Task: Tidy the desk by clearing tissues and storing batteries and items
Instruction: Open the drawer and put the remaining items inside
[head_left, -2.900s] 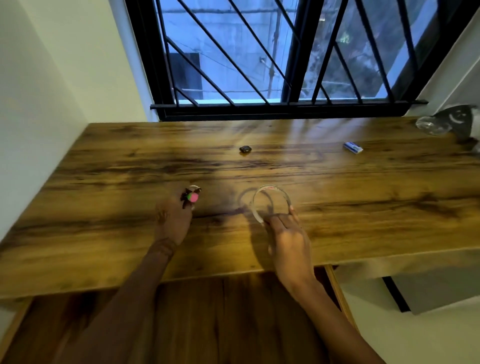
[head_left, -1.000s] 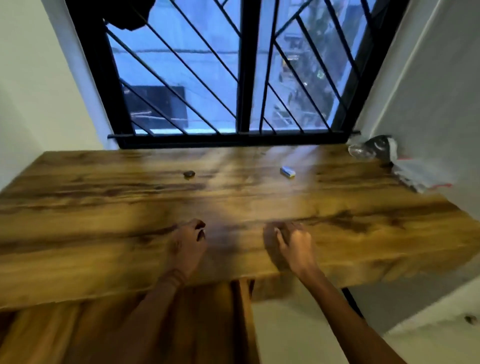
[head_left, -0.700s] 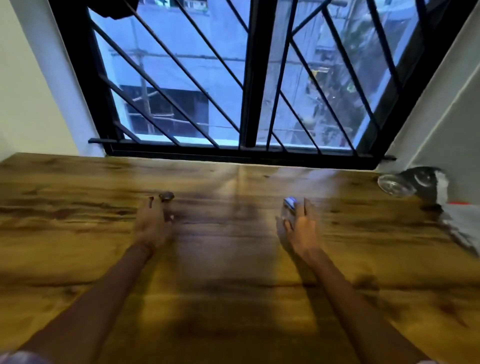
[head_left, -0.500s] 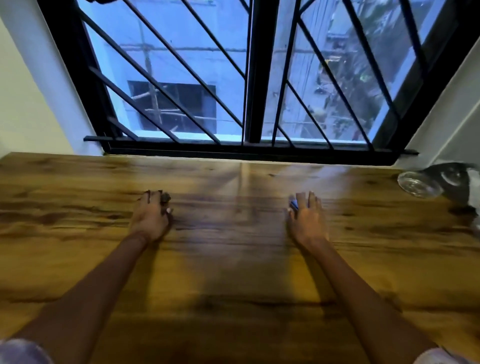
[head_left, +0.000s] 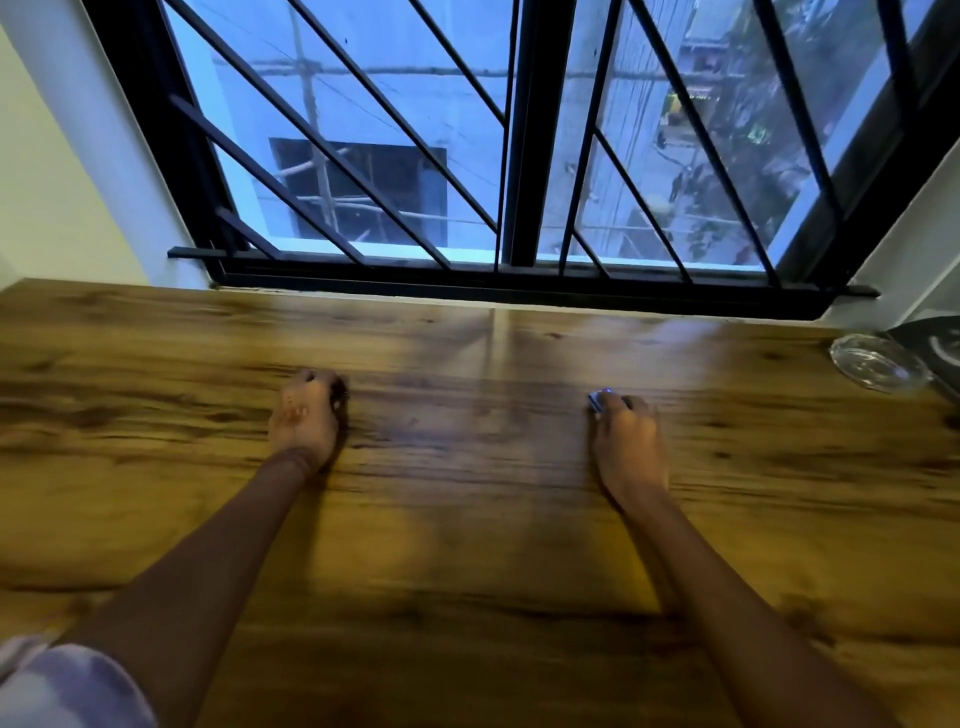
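Observation:
Both my arms stretch far across the wooden desk (head_left: 467, 519) toward the window. My left hand (head_left: 306, 415) lies on the desk with its fingers curled over a small dark object (head_left: 340, 391), of which only an edge shows at the fingertips. My right hand (head_left: 626, 434) has its fingers curled round a small blue and white item (head_left: 597, 400), which sticks out at the left of the fingertips.
A clear glass dish (head_left: 878, 369) sits at the desk's far right, beside a dark object (head_left: 935, 338) in the corner. A black barred window (head_left: 509, 156) runs along the desk's back edge. White walls stand at both sides.
The tape ring and the pink item have left my hands. I leaned in, reached both hands to the far objects and closed my fingers over them.

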